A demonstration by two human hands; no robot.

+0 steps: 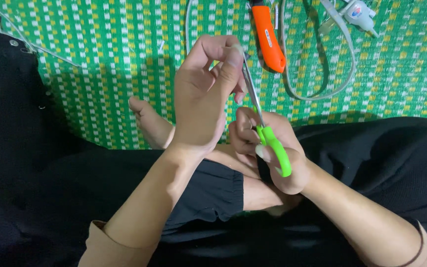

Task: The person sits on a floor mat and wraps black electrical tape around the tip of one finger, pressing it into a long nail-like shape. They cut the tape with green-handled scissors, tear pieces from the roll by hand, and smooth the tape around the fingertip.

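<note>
Scissors (268, 126) clamped in right hand (268, 148), left hand (206, 94) raised, fingertips pinched at blades.

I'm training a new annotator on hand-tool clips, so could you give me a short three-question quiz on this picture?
1. True or false: the right hand grips the green-handled scissors by their handle.
2. Which thing lies on the green, white and yellow woven mat just beyond the hands? A) orange plastic utility knife B) red hammer C) blue pen
3. Fill in: the left hand is raised with its fingertips pinched at the scissors' metal ____.

Key: 1 true. 2 A; a grey looped strap lies beside it. 3 blades; whatever is pinched there is too small to tell.
</note>
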